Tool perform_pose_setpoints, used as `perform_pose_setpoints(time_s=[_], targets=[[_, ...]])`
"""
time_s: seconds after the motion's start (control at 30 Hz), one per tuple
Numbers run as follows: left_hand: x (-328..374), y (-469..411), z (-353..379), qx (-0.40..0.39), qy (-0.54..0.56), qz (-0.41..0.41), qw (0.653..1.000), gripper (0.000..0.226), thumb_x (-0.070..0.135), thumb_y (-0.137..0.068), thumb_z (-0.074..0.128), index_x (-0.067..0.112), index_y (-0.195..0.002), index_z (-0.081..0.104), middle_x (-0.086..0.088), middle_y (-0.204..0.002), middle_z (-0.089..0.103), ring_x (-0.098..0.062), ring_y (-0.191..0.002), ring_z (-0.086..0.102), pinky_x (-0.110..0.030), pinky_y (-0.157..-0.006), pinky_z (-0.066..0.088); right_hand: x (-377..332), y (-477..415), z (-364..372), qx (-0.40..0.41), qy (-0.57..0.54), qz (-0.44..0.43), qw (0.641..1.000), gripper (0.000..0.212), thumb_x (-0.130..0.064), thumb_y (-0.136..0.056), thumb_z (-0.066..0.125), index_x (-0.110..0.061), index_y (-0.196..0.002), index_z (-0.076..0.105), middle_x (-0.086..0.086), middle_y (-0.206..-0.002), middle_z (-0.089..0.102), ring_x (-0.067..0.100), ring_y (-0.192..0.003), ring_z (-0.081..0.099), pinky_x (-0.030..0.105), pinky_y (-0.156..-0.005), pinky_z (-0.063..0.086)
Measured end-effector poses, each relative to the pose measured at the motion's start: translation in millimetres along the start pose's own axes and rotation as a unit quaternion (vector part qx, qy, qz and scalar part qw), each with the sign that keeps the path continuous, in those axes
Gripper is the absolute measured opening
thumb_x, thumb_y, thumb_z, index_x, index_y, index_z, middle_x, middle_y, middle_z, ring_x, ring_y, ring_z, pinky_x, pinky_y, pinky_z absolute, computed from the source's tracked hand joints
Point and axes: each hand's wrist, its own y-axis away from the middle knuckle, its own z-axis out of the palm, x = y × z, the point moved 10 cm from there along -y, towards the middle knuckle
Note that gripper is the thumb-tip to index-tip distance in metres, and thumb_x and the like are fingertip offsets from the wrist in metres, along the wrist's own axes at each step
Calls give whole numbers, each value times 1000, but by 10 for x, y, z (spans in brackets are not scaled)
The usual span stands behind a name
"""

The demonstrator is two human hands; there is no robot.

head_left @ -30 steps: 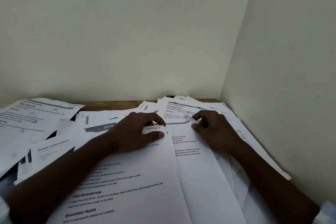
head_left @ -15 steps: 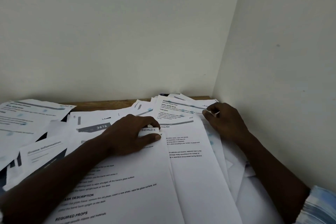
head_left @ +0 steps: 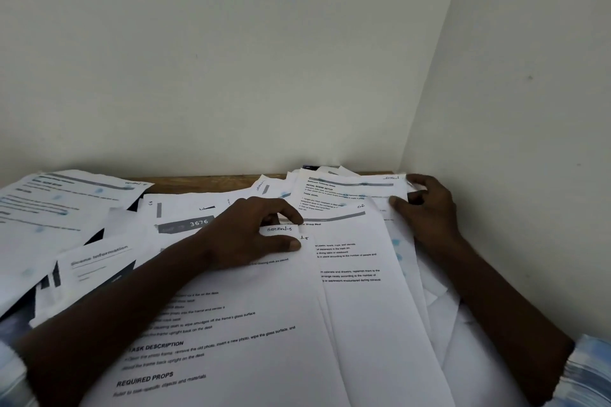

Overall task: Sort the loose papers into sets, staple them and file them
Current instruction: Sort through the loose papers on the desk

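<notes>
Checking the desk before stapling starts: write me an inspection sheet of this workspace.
Surface: wooden desk, almost wholly covered; a bare strip shows at the back.
Job's things: papers loose and overlapping, not in sets; no stapler or file seen.
Clutter: dark item under the papers at left, cannot tell what.
Hands: left hand pinches the corner of the Section-5 sheet; right hand pinches the corner of the far sheet.
Cables: nothing seen.
Surroundings: plain walls meeting in a corner at right.
</notes>
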Motion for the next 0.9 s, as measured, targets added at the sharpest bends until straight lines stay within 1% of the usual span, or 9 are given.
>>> perform_pose_setpoints(time_s=[0.1, 0.23, 0.37, 0.57, 0.67, 0.7, 0.8, 0.83, 0.9], targets=[[-25, -17, -21, 7, 25, -7, 1000, 31, 46, -79, 87, 44, -105, 71, 16, -78, 60, -3, -77, 55, -12, -68, 39, -146, -33, -167, 56, -85, -33, 994, 44, -15, -84, 82, -23, -125, 68, -1, -91, 72, 20, -80, 68, 44, -89, 59], [-15, -27, 48, -9, 2, 2, 1000, 31, 47, -79, 87, 45, -106, 70, 40, -94, 59, 5, -92, 55, -8, -75, 38, -624, 27, -642, 190, -77, -149, 967, 14, -16, -92, 68, -17, -105, 74, -3, -94, 73, 21, -84, 69, 42, -80, 59], [-41, -38, 37, 2, -7, 9, 1000, 31, 52, -78, 86, 46, -105, 71, 37, -99, 60, 3, -95, 57, -8, -74, 39, -1120, 154, -1079, 311, -79, -242, 916, 17, -18, -97, 59, -8, -106, 68, 0, -98, 70, 16, -85, 64, 36, -77, 53], [-25, -17, -4, 11, 13, 12, 1000, 30, 52, -78, 86, 44, -103, 71, 15, -82, 64, -1, -84, 58, -13, -69, 39, -2200, 347, -1570, 371, -35, -372, 850, 18, -20, -101, 56, -5, -106, 66, -9, -84, 59, 16, -72, 60, 35, -65, 48], [-45, -23, -43, 13, 22, 3, 1000, 30, 53, -79, 85, 44, -104, 71, 9, -83, 65, -1, -81, 58, -18, -69, 41, -2603, 240, -1724, 314, -21, -373, 873, 20, -24, -95, 57, -11, -105, 67, -13, -91, 64, 7, -77, 65, 41, -74, 57], [-44, -21, -45, 8, 28, 0, 1000, 29, 52, -80, 84, 44, -104, 71, 8, -82, 66, 0, -78, 59, -19, -68, 41, -2676, 152, -1708, 265, -10, -356, 896, 20, -24, -93, 58, -12, -105, 69, -12, -93, 66, 2, -75, 66, 34, -75, 57], [-123, -63, -25, -29, 55, -20, 998, 22, 44, -88, 79, 40, -108, 71, 13, -73, 70, 3, -68, 61, -22, -69, 44, -2620, -84, -1419, 75, 4, -282, 956, 12, -20, -94, 69, -15, -104, 71, 4, -95, 69, -7, -60, 58, 14, -60, 47], [-161, -62, -6, -53, 73, -25, 996, 25, 44, -88, 77, 40, -112, 71, 15, -79, 73, 3, -74, 65, -27, -74, 50, -2518, -115, -1264, 16, 11, -251, 968, 14, -20, -94, 73, -15, -107, 71, 9, -98, 70, -5, -63, 57, 15, -60, 46], [-219, -32, -25, -68, 97, -33, 992, 43, 51, -82, 74, 36, -122, 70, 8, -107, 77, -12, -100, 73, -45, -92, 58, -2241, -83, -912, -77, 54, -201, 975, 22, -22, -94, 76, -13, -113, 70, 12, -105, 73, 10, -78, 63, 24, -71, 51]])
